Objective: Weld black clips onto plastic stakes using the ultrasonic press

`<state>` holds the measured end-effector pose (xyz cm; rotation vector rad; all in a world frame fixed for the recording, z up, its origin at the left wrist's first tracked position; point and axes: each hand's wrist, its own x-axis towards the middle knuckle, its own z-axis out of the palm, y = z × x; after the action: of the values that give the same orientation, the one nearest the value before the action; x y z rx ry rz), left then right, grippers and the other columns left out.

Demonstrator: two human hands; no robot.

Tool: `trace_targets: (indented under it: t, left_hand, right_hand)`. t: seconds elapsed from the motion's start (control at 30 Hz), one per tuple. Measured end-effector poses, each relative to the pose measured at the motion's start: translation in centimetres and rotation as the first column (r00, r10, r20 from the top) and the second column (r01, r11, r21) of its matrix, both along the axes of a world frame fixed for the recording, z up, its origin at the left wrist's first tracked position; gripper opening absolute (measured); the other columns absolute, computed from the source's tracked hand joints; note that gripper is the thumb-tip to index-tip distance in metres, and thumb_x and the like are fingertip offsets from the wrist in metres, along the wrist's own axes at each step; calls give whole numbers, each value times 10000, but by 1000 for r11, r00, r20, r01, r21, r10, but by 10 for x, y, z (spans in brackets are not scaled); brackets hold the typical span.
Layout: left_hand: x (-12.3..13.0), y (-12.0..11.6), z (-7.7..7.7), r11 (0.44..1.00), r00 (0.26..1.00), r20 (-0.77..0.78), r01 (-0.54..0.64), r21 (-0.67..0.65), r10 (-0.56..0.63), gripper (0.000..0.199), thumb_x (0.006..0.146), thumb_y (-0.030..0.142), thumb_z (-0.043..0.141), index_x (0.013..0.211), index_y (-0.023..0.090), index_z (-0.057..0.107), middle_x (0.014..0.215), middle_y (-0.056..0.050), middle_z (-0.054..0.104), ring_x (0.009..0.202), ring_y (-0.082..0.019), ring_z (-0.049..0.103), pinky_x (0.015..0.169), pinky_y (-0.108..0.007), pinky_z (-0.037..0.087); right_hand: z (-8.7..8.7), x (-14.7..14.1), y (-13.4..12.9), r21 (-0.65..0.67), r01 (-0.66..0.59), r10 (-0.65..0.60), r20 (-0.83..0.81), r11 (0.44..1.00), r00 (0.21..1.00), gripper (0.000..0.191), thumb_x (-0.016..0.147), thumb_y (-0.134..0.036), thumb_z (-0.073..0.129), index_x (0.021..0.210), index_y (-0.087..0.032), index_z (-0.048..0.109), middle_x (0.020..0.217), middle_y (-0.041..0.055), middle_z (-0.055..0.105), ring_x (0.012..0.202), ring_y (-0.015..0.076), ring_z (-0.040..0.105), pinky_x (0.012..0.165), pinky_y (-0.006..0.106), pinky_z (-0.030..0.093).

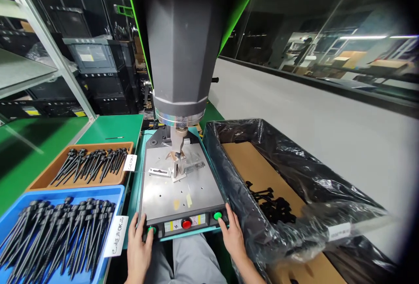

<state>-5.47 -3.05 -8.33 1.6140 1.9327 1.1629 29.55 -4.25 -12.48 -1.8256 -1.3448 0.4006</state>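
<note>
My left hand (pixel 139 247) rests at the front left corner of a press machine's base, its thumb by a green button (pixel 151 230). At the front right corner lies my right hand (pixel 234 236), thumb at the lower edge of another green button (pixel 218 216). Both hands are open, fingers spread along the base's sides, with nothing held. Between the buttons sits a red button (pixel 186 223). The metal plate (pixel 163 196) carries a small fixture (pixel 177 168). Directly above it, the machine's horn (pixel 178 139) reaches down to a small dark part, whose contact is too small to make out.
On the left, a blue tray (pixel 119 192) and an orange tray (pixel 131 146) hold many black stemmed parts (pixel 65 231). A black-lined box (pixel 235 188) with loose black parts (pixel 278 210) stands to the right. The grey machine head (pixel 183 57) hangs overhead.
</note>
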Motion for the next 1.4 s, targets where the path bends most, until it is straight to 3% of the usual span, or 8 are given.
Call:
trace_targets:
  t: [0.27, 0.5, 0.77, 0.9, 1.03, 1.23, 1.33, 1.4]
  left_hand:
    - [-22, -4, -41, 996, 997, 7, 79, 50, -79, 553, 875, 436, 548, 1404, 295, 470, 1455, -72, 456, 1338, -284, 436, 1157, -473, 298]
    - [-18, -3, -36, 995, 997, 2, 71, 73, -72, 567, 864, 423, 569, 1402, 271, 472, 1438, -93, 466, 1329, -296, 443, 1132, -498, 335]
    - [10, -3, 6, 980, 996, 17, -94, 178, 93, 433, 843, 414, 577, 1243, 255, 623, 1371, -100, 531, 1275, -320, 496, 1062, -502, 425]
    - [27, 8, 31, 969, 998, 63, 11, 248, -28, 338, 848, 375, 578, 1134, 222, 673, 1254, -116, 612, 1203, -293, 551, 1059, -488, 423]
    - [42, 34, 55, 984, 938, 317, 101, 148, -144, 325, 843, 422, 584, 1028, 188, 712, 1127, -118, 688, 1105, -277, 619, 996, -451, 475]
    - [63, 89, 95, 986, 704, 697, 165, 25, -135, 362, 798, 489, 648, 947, 169, 729, 1050, -115, 717, 1035, -254, 642, 937, -364, 488]
    - [70, 115, 111, 977, 609, 773, 206, 63, -178, 326, 807, 467, 649, 937, 180, 734, 1082, -114, 708, 1063, -246, 628, 895, -324, 498]
    - [73, 130, 118, 968, 582, 785, 234, 88, -212, 281, 819, 437, 642, 934, 199, 738, 1102, -105, 705, 1063, -242, 627, 868, -314, 503]
  right_hand:
    - [-3, 3, 6, 6, 46, -46, -46, 999, 998, 586, 901, -496, 493, 1423, -239, 419, 1341, 125, 520, 1245, 317, 512, 1023, 463, 438]
    - [-1, 4, 5, -11, 11, -11, -41, 1000, 999, 590, 905, -486, 475, 1438, -247, 388, 1370, 121, 488, 1280, 309, 480, 1050, 462, 409]
    - [4, 1, 4, -15, 9, -10, -37, 1000, 999, 620, 904, -509, 471, 1446, -223, 375, 1382, 131, 475, 1297, 312, 460, 1051, 456, 407]
    - [3, 0, 5, -16, 14, -15, -43, 1000, 999, 629, 891, -513, 479, 1435, -210, 386, 1390, 138, 476, 1300, 317, 455, 1065, 466, 386]
    - [6, 0, 8, -12, 38, -39, -82, 999, 996, 657, 860, -547, 499, 1399, -179, 422, 1370, 155, 501, 1285, 329, 468, 1058, 478, 392]
    - [54, -26, 21, 205, 125, -115, -63, 971, 991, 479, 854, -547, 537, 1143, -178, 636, 1253, 168, 554, 1189, 330, 525, 1052, 493, 399]
    - [86, -62, 32, 257, -48, 107, -220, 965, 970, 380, 890, -456, 530, 1140, -192, 641, 1198, 151, 608, 1089, 292, 592, 928, 441, 509]
    - [102, -93, 42, 206, -219, 284, -377, 954, 882, 388, 885, -393, 557, 1215, -196, 611, 1122, 134, 665, 956, 266, 651, 824, 406, 554]
